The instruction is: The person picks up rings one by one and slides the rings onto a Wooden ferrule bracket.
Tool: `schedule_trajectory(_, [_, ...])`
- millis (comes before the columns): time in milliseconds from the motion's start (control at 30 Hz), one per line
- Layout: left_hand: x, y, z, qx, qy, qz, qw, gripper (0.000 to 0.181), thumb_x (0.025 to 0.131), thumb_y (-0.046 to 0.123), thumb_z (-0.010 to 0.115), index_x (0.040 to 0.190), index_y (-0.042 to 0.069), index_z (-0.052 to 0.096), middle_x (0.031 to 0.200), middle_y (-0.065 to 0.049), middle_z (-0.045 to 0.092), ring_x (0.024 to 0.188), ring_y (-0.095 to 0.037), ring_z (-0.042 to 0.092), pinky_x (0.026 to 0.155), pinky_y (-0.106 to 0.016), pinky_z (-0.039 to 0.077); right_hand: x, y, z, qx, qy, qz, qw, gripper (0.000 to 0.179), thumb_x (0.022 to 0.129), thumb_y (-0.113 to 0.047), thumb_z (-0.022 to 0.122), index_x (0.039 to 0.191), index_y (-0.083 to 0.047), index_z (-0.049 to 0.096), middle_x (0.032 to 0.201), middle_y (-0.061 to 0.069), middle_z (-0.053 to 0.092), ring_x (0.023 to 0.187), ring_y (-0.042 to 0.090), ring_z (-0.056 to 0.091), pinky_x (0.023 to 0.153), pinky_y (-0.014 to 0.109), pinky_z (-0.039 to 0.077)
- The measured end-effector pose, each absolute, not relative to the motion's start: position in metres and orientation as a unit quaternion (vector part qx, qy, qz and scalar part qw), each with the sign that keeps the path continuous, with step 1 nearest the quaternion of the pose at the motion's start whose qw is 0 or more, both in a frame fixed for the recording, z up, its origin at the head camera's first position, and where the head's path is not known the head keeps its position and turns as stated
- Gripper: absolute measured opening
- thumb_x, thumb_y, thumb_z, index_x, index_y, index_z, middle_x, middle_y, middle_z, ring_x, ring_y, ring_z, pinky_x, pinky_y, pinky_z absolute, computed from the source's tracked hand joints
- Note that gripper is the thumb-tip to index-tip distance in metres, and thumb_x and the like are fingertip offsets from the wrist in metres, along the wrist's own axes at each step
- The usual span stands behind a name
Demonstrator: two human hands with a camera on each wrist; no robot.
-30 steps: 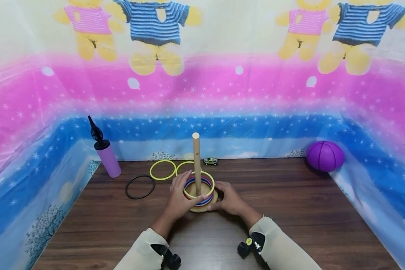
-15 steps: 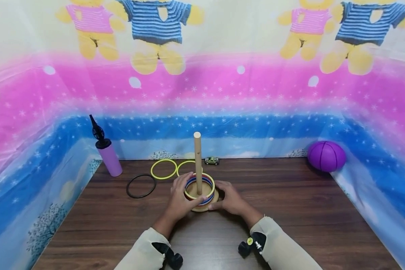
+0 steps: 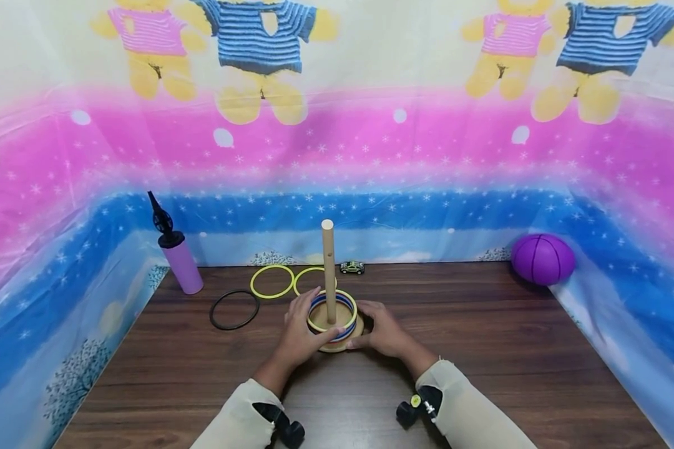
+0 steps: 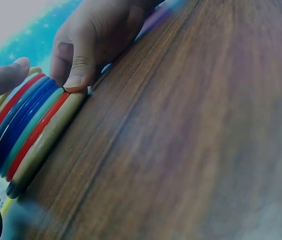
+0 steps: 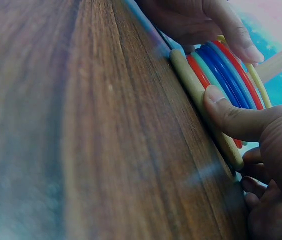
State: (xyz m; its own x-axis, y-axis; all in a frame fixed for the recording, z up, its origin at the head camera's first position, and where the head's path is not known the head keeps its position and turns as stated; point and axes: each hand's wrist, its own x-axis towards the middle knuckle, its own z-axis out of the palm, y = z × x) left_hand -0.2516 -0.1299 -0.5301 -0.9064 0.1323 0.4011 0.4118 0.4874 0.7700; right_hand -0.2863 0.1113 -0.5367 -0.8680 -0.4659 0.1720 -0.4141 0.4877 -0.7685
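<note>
An upright wooden peg (image 3: 328,262) rises from a round wooden base (image 5: 187,69) on the table. Around the peg lies a stack of rings (image 4: 26,117) in red, blue and teal, with a yellow ring (image 3: 355,305) on top. My left hand (image 3: 300,327) grips the stack from the left, its thumb over the near rim. From the right, my right hand (image 3: 386,332) holds the base and lowest rings, its thumb (image 5: 221,107) at the edge where they meet. The far fingers are partly hidden behind the stack.
Two yellow rings (image 3: 272,266) and a black ring (image 3: 211,312) lie left of and behind the peg. A purple hand pump (image 3: 182,265) stands at the back left, a toy car (image 3: 352,267) behind the peg. A purple ball (image 3: 542,259) sits at the back right corner.
The upper rings have sunk slightly down around the peg, the top yellow ring now closer to the base. Both hands keep nearly the same places.
</note>
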Motion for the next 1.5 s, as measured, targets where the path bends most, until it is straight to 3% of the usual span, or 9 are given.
schedule_trajectory(700, [-0.252,-0.132,-0.53,-0.167,-0.85,-0.483,0.124,0.099,0.086,0.03,0.094,0.167,0.005,0.043,0.172,-0.025,0.04,0.16,-0.05,0.033,0.121,-0.081,0.024,-0.285,0.11,-0.536,-0.241,0.866,-0.437,0.038,0.091,0.081,-0.024,0.1,0.157,-0.001,0.057,0.162,0.023,0.055,0.155,0.047,0.045,0.129,0.067,0.034])
schedule_trajectory(1000, [-0.253,-0.136,-0.525,-0.167,-0.842,-0.496,0.133,0.102,0.084,0.037,0.095,0.168,0.011,0.042,0.176,-0.025,0.031,0.163,-0.05,0.026,0.121,-0.083,0.018,-0.284,0.11,-0.535,-0.237,0.868,-0.434,0.041,0.091,0.08,-0.023,0.101,0.158,-0.003,0.058,0.163,0.021,0.056,0.156,0.046,0.044,0.13,0.066,0.033])
schedule_trajectory(1267, [-0.263,-0.166,-0.524,-0.2,-0.834,-0.491,0.151,0.095,0.092,0.049,0.087,0.167,0.009,0.045,0.176,-0.028,0.029,0.163,-0.055,0.024,0.12,-0.088,0.015,-0.284,0.11,-0.535,-0.238,0.863,-0.443,0.046,0.09,0.08,-0.022,0.101,0.157,-0.004,0.059,0.162,0.02,0.056,0.156,0.045,0.044,0.13,0.066,0.033])
schedule_trajectory(1500, [-0.268,-0.196,-0.516,-0.181,-0.847,-0.476,0.15,0.081,0.097,0.03,0.084,0.166,0.007,0.046,0.175,-0.026,0.029,0.162,-0.054,0.027,0.122,-0.084,0.025,-0.286,0.111,-0.536,-0.246,0.859,-0.448,0.041,0.091,0.08,-0.022,0.101,0.158,-0.004,0.058,0.162,0.019,0.057,0.157,0.044,0.044,0.13,0.065,0.032])
